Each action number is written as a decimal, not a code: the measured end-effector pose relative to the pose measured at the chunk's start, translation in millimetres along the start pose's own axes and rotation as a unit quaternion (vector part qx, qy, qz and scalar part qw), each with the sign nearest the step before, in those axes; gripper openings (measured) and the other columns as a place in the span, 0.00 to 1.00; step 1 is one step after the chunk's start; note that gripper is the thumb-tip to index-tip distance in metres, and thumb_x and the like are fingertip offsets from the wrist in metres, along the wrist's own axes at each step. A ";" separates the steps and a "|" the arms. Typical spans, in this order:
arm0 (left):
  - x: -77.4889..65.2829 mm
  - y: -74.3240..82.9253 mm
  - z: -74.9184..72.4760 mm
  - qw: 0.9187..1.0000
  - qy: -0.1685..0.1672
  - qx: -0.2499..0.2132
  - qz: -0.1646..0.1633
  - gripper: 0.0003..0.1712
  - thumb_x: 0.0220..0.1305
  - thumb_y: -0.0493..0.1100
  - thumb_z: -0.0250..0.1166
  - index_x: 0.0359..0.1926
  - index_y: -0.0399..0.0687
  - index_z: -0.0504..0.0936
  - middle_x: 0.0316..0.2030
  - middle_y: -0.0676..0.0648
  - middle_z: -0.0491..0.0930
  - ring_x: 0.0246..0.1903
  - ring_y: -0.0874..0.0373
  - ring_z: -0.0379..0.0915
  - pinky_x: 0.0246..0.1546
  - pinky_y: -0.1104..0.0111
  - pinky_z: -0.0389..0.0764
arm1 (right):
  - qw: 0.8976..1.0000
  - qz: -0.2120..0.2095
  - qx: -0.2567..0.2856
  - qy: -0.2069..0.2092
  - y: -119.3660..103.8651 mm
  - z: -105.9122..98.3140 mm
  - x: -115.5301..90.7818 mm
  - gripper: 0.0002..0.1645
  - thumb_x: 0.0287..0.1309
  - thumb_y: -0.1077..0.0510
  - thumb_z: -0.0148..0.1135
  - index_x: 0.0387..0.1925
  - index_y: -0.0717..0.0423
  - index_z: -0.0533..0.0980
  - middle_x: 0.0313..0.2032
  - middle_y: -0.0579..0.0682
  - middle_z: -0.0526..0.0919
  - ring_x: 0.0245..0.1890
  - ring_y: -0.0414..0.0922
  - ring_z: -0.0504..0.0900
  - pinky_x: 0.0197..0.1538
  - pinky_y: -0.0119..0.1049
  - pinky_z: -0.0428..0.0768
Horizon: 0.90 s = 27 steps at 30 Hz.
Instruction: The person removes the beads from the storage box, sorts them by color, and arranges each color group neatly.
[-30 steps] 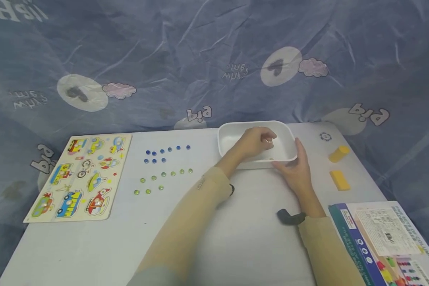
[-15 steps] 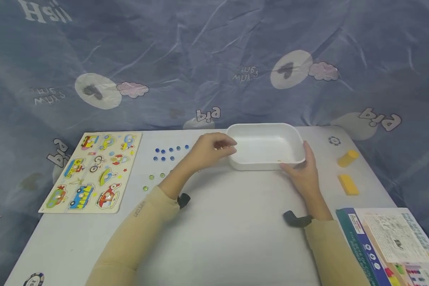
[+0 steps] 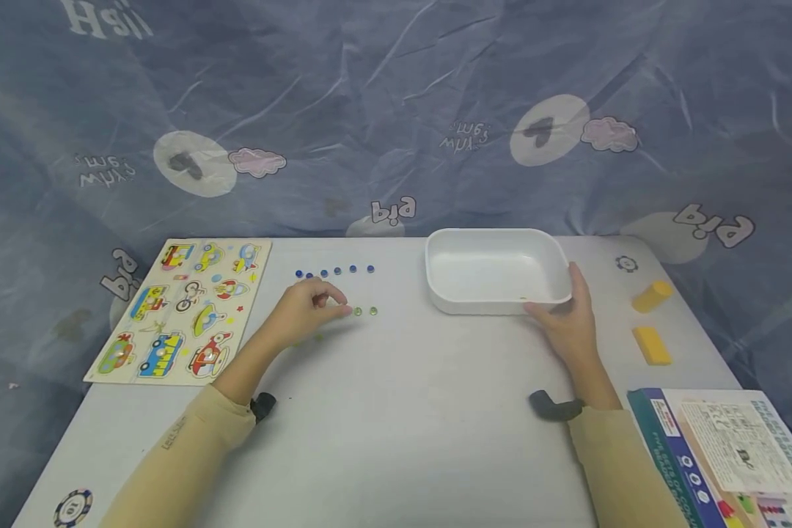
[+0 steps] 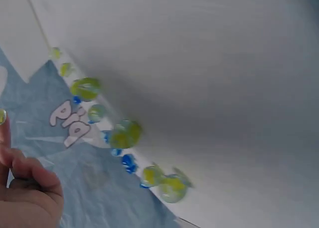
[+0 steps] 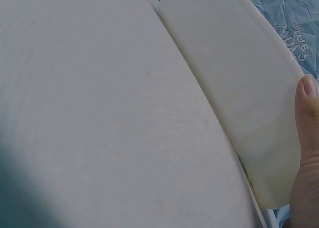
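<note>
My left hand (image 3: 306, 312) is over the rows of small glass marbles, thumb and finger at the green row. At its fingertip in the left wrist view sits a green marble (image 4: 2, 116). Two green marbles (image 3: 366, 311) lie just right of the fingertips. Blue marbles (image 3: 338, 270) form a row behind; the hand hides some of both colours. My right hand (image 3: 570, 323) holds the right front corner of a white tray (image 3: 478, 304), its thumb (image 5: 306, 96) against the front wall near the rim. A tiny yellowish thing shows inside the tray by that thumb.
A wooden vehicle puzzle board (image 3: 185, 312) lies at the left. Right of the tray are a yellow cylinder (image 3: 652, 296) and a yellow block (image 3: 652, 345), with a box (image 3: 719, 447) nearer. A patterned cloth (image 3: 369, 110) hangs behind the table.
My left hand has moved from inside the tray leftward to the green marbles. The right hand keeps its hold on the tray corner. The head view has shifted slightly.
</note>
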State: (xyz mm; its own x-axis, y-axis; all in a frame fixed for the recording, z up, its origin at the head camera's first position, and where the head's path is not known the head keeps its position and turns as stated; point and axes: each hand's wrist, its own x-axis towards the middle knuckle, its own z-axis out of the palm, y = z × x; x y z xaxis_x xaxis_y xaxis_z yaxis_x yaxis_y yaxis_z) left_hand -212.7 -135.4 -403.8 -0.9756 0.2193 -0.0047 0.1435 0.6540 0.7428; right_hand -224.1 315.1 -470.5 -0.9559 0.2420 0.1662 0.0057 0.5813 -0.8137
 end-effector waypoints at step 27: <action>-3.6 -23.4 20.4 0.988 -0.080 0.125 -0.050 0.12 0.47 0.52 0.74 0.35 0.60 0.85 0.29 0.53 0.77 0.31 0.57 0.68 0.31 0.67 0.69 | 1.000 -0.006 0.011 -0.004 -1.2 -0.5 -1.5 0.64 0.45 0.43 0.72 0.73 0.31 0.38 0.74 0.40 0.43 0.75 0.46 0.43 0.75 0.49 0.41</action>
State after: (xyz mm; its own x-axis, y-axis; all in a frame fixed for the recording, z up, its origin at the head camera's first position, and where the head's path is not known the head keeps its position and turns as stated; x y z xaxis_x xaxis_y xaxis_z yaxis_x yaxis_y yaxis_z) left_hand -209.2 -136.7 -434.7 -0.9511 0.2426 -0.1912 0.1029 0.8325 0.5444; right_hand -222.5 314.4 -469.5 -0.9581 0.2296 0.1713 -0.0115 0.5667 -0.8238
